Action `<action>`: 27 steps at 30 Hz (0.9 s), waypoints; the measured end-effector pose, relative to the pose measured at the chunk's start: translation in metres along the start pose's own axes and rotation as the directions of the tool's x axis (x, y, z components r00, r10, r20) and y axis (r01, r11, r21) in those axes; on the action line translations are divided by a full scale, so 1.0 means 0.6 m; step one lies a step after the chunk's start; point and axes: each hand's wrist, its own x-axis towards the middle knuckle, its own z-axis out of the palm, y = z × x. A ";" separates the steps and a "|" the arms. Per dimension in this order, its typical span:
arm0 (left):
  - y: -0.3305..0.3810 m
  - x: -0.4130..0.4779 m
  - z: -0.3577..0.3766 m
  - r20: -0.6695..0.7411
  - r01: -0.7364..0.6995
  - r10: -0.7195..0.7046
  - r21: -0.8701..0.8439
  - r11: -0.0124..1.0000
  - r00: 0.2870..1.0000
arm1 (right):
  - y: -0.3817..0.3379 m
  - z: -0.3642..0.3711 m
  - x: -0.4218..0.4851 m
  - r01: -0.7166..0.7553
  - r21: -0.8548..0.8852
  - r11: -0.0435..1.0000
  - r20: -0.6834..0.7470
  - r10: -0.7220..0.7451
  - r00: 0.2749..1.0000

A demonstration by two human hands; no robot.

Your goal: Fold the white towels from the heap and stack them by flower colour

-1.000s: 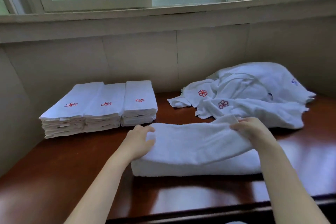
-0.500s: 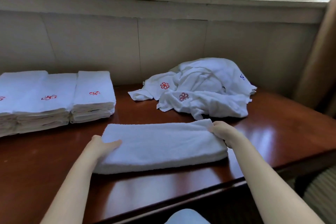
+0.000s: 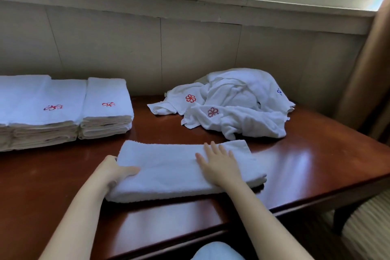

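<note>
A white towel [image 3: 168,167], folded into a long strip, lies on the brown table [image 3: 316,164] in front of me. My left hand [image 3: 115,172] grips its left end, thumb on top. My right hand [image 3: 219,162] lies flat on the strip right of its middle, fingers straight and spread. Behind it sits the heap of unfolded white towels [image 3: 238,107], showing red, dark red and blue flowers. At the left stand stacks of folded towels [image 3: 105,110] with red flowers [image 3: 52,107] on top.
The wall runs just behind the stacks and the heap, with a window sill above. The table's front edge [image 3: 211,234] is close to me and its right edge drops off near a brown curtain [image 3: 367,74]. A pale object [image 3: 217,251] shows below the table edge.
My right hand let go of the towel's right end and moved left onto the strip, now flat. The left hand keeps the left end. The view has shifted right.
</note>
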 end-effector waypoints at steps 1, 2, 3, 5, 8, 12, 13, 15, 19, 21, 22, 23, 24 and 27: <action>0.002 -0.002 0.000 0.013 0.009 -0.008 -0.024 1.000 1.000 | 0.029 -0.009 0.004 -0.054 -0.018 0.998 -0.020 0.053 0.998; 0.004 -0.004 0.000 0.024 0.018 -0.017 -0.047 0.999 1.000 | 0.054 -0.016 0.006 -0.081 -0.036 0.996 -0.037 0.080 0.996; 0.006 -0.005 -0.001 0.036 0.027 -0.025 -0.071 0.997 0.999 | 0.072 -0.020 0.007 -0.087 -0.049 0.995 -0.047 0.085 0.995; 0.009 -0.009 -0.004 0.061 0.052 -0.046 -0.106 0.993 0.997 | 0.086 -0.021 0.012 -0.071 -0.043 0.997 -0.046 0.069 0.997; 0.010 -0.018 -0.008 0.107 0.064 -0.048 -0.147 0.987 0.993 | 0.081 -0.023 0.014 -0.070 -0.014 0.997 -0.061 0.069 0.996; 0.017 -0.033 -0.008 0.157 0.102 -0.065 -0.239 0.966 0.985 | 0.039 -0.039 -0.012 0.004 -0.032 0.999 -0.237 -0.011 0.971; 0.021 -0.035 -0.007 0.137 0.094 -0.060 -0.258 0.961 0.989 | 0.015 -0.040 -0.023 0.076 0.005 0.997 -0.278 -0.072 0.958; 0.034 -0.039 -0.005 0.095 0.060 -0.031 -0.324 0.944 0.995 | -0.047 -0.030 -0.050 0.283 0.119 0.952 -0.236 -0.250 0.939; 0.052 -0.059 0.001 0.068 0.032 0.001 -0.487 0.873 0.998 | -0.170 0.001 -0.098 0.473 0.180 0.863 0.019 -0.483 0.875; 0.056 -0.072 -0.005 0.049 0.030 0.001 -0.614 0.789 0.999 | -0.202 0.002 -0.100 0.390 0.183 0.902 -0.049 -0.388 0.920; 0.057 -0.078 -0.011 0.053 0.023 0.019 -0.698 0.715 0.998 | -0.212 -0.006 -0.096 0.329 0.215 0.920 -0.119 -0.309 0.943; 0.058 -0.085 -0.017 0.047 0.006 0.048 -0.770 0.638 0.998 | -0.217 -0.011 -0.089 0.283 0.257 0.924 -0.188 -0.240 0.953; 0.061 -0.091 -0.023 0.020 -0.029 0.079 -0.816 0.577 0.997 | -0.223 -0.022 -0.085 0.248 0.331 0.911 -0.213 -0.184 0.960; 0.067 -0.105 -0.049 -0.234 -0.313 0.208 -0.699 0.643 0.950 | -0.234 -0.085 -0.073 0.154 0.787 0.597 -0.144 -0.065 0.987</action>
